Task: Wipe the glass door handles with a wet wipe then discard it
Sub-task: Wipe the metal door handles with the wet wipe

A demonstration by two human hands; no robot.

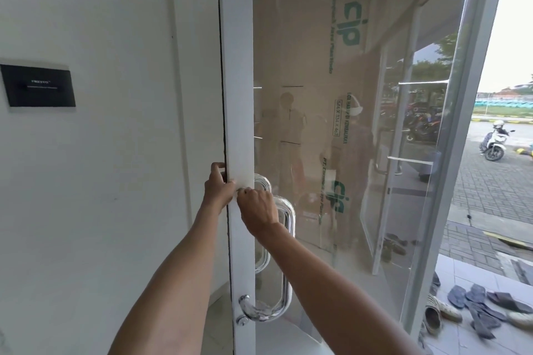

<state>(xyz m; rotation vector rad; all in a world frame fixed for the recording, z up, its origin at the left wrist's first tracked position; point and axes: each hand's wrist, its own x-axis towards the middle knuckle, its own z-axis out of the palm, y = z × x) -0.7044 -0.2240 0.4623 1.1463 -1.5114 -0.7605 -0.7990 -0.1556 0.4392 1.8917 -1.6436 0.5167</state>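
A glass door with a white frame (236, 95) stands open in front of me. A curved chrome handle (285, 262) runs down its near side; a second handle (264, 181) shows through the glass behind it. My right hand (258, 209) is closed at the top of the near handle, pressing a white wet wipe (241, 185) that barely shows against the frame. My left hand (219, 189) grips the edge of the door frame at the same height, fingers wrapped around it.
A white wall (109, 153) with a black plate (39, 86) is on the left. Cardboard (317, 81) stands behind the glass. Several sandals (473, 305) lie on the tiles at lower right, and a scooter (494, 141) is parked outside.
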